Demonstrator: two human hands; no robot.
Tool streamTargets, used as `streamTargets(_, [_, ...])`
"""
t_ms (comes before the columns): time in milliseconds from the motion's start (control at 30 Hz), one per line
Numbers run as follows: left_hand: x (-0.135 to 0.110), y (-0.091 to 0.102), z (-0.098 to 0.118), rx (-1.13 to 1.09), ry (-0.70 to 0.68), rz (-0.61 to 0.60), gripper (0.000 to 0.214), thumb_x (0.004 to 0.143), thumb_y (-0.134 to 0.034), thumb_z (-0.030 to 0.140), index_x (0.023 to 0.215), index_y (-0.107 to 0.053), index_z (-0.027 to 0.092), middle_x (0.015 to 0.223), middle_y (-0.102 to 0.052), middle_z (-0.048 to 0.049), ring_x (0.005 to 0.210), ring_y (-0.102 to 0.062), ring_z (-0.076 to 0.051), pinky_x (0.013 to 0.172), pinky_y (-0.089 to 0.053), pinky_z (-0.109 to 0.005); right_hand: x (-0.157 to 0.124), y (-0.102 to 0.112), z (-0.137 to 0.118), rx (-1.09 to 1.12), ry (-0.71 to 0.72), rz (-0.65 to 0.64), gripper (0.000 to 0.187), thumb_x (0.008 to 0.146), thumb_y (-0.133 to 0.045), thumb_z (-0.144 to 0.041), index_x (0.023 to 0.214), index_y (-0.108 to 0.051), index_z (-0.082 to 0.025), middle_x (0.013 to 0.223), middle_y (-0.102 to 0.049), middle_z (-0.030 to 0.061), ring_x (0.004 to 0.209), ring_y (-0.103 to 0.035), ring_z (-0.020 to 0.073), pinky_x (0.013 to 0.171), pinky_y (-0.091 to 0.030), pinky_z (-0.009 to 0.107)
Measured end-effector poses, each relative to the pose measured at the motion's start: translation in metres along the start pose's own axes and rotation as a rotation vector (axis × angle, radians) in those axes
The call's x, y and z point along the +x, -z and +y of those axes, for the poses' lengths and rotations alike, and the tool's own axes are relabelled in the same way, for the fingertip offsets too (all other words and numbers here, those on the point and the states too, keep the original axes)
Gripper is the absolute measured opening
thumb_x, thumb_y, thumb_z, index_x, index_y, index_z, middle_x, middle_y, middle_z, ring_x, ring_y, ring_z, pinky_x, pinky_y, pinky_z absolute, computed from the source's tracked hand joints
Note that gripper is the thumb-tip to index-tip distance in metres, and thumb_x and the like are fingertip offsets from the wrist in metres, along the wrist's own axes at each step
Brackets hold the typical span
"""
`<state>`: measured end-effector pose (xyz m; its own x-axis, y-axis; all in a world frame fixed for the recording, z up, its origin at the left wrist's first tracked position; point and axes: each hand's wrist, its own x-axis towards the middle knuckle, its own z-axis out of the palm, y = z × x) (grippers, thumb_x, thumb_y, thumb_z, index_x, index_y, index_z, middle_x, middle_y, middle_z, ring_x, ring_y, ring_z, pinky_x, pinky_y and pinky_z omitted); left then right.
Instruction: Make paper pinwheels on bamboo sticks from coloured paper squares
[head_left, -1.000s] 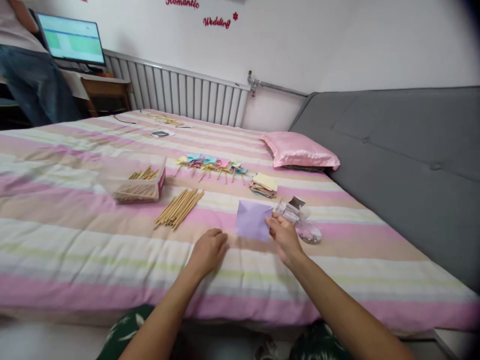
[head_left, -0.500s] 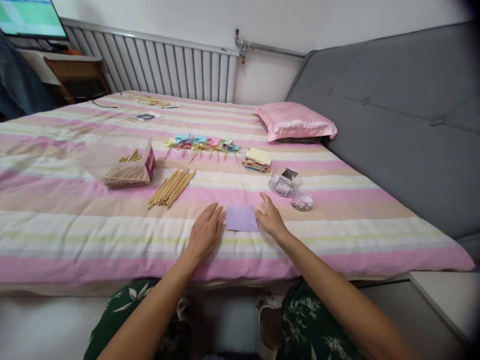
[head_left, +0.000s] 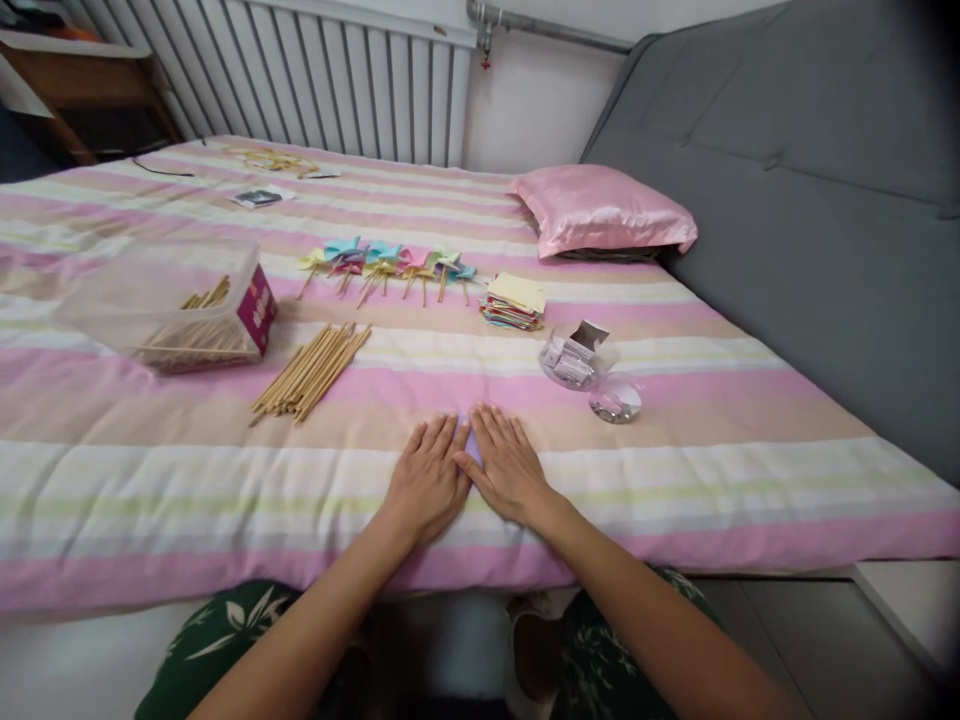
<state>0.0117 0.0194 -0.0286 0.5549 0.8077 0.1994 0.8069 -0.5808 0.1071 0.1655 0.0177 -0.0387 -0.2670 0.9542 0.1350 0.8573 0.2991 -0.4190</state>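
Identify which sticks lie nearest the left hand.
The loose sticks on the bed, nearest the left hand; the others are farther off, inside the clear box or on pinwheels.

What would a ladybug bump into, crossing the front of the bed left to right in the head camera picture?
Clear stick box, loose wooden sticks, left hand, peeking purple paper, right hand, bigger clear tub, smaller clear tub.

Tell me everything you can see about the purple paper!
Only a sliver of the pale purple, thin-looking paper shows, between the fingers of the left hand and right hand. Both hands lie on it, palms down, hiding the rest, so its whole shape and any folds can't be seen. It lies on the pink, white and beige striped cloth bedspread, near the edge closest to the person.
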Motion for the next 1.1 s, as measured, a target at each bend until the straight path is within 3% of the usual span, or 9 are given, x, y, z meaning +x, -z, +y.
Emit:
streamTargets(233, [0.001, 0.003, -0.001, 0.015, 0.098, -0.034, 0.061, 0.088, -0.036, 0.043, 0.137, -0.037, 0.007, 0.144, -0.036, -0.0169, 0.134, -0.03, -0.028, 0.11, -0.017, -0.046, -0.008, 0.004, 0.001, -0.007, -0.112, 0.005, 0.08, 0.085, -0.028, -0.065, 0.145, -0.021, -0.013, 0.15, -0.019, 0.0134, 0.14, -0.012, 0.029, 0.112, -0.007, 0.051])
streamTargets(367, [0.001, 0.005, -0.004, 0.007, 0.166, -0.049, 0.071, 0.086, -0.033, 0.054, 0.138, -0.035, 0.004, 0.144, -0.035, -0.0188, 0.135, -0.028, -0.029, 0.111, -0.016, -0.046, -0.01, 0.01, 0.0, -0.051, -0.163, -0.017, 0.082, 0.086, -0.026, -0.065, 0.143, -0.025, -0.006, 0.15, -0.02, 0.0167, 0.139, -0.014, 0.0311, 0.112, -0.009, 0.051])
streamTargets(500, [0.002, 0.009, -0.013, -0.067, 0.241, -0.042, 0.079, 0.085, -0.032, 0.06, 0.138, -0.034, 0.001, 0.144, -0.033, -0.0209, 0.135, -0.027, -0.029, 0.111, -0.016, -0.044, -0.008, 0.022, -0.002, -0.025, -0.221, 0.088, 0.072, 0.09, -0.027, -0.055, 0.137, -0.034, -0.001, 0.142, -0.037, 0.0208, 0.133, -0.031, 0.0305, 0.109, -0.023, 0.045])
streamTargets(600, [0.002, 0.018, -0.02, -0.256, 0.321, 0.023, 0.072, 0.087, -0.03, 0.056, 0.132, -0.043, 0.002, 0.138, -0.043, -0.0203, 0.13, -0.036, -0.028, 0.108, -0.024, -0.041, -0.005, 0.032, 0.001, 0.105, -0.349, 0.204, 0.059, 0.091, -0.03, -0.049, 0.131, -0.042, -0.007, 0.119, -0.061, 0.017, 0.111, -0.055, 0.0278, 0.094, -0.04, 0.04])
streamTargets(667, [0.003, 0.025, -0.024, -0.427, 0.4, 0.109, 0.064, 0.088, -0.031, 0.053, 0.124, -0.053, 0.004, 0.129, -0.054, -0.0185, 0.122, -0.046, -0.027, 0.104, -0.032, -0.038, -0.003, 0.036, 0.007, 0.18, -0.444, 0.227, 0.052, 0.088, -0.039, -0.046, 0.125, -0.047, -0.011, 0.102, -0.068, 0.0124, 0.094, -0.063, 0.0264, 0.083, -0.045, 0.038])
streamTargets(800, [0.003, 0.028, -0.029, -0.8, 0.572, 0.228, 0.057, 0.086, -0.037, 0.054, 0.111, -0.062, 0.01, 0.115, -0.063, -0.015, 0.109, -0.055, -0.026, 0.096, -0.039, -0.038, -0.001, 0.035, 0.018, 0.278, -0.485, 0.192, 0.048, 0.079, -0.056, -0.039, 0.12, -0.05, -0.013, 0.088, -0.071, 0.0075, 0.085, -0.064, 0.0247, 0.079, -0.046, 0.036])
streamTargets(967, [0.005, 0.021, -0.032, -1.238, 0.718, 0.261, 0.053, 0.077, -0.055, 0.055, 0.107, -0.063, 0.013, 0.111, -0.065, -0.0139, 0.105, -0.058, -0.027, 0.091, -0.043, -0.037, -0.001, 0.026, 0.017, 0.452, -0.447, 0.187, 0.051, 0.075, -0.06, -0.033, 0.12, -0.047, -0.014, 0.087, -0.069, 0.0052, 0.077, -0.064, 0.0194, 0.073, -0.048, 0.032])
streamTargets(1100, [0.007, 0.027, -0.029, -1.554, 0.785, 0.238, 0.045, 0.073, -0.065, 0.043, 0.107, -0.06, 0.014, 0.111, -0.063, -0.0131, 0.105, -0.058, -0.023, 0.094, -0.043, -0.034, -0.001, 0.023, 0.01, 0.554, -0.397, 0.201, 0.062, 0.071, -0.064, -0.031, 0.126, -0.04, -0.015, 0.089, -0.067, 0.0056, 0.07, -0.063, 0.0158, 0.072, -0.049, 0.032])
